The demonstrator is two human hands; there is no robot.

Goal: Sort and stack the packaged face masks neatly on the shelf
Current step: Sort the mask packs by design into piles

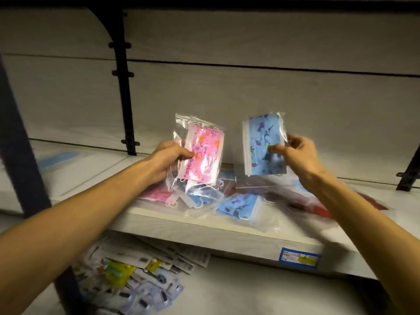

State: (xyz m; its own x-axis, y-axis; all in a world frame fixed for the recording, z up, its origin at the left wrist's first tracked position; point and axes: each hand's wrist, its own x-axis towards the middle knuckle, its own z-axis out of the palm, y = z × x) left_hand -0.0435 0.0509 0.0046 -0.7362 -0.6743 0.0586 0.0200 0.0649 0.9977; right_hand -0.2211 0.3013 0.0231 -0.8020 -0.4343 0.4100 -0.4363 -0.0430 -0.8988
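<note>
pink floral mask pack (203, 155), blue floral mask pack (263, 144), white shelf (204, 233), blue-yellow label (299, 257)

Both arms outstretched, left grip (169, 159) and right grip (295, 153) seemingly pinching.

The scene was dim and warm-toned, lit from somewhere above and in front of the shelf (204, 233), whose top caught the most light. Glare whitened the plastic of the pink pack (203, 155) held over the shelf. Below the shelf lay deep shadow, and the packets (136, 276) there were soft and smeared. Motion blur streaked the red packs (302, 198) on the shelf (the price tag (299, 258) on its front edge was unreadable). Wide-angle distortion bowed the wall seams behind the shelf, and the post (20, 142) at its left end was dark.
</note>
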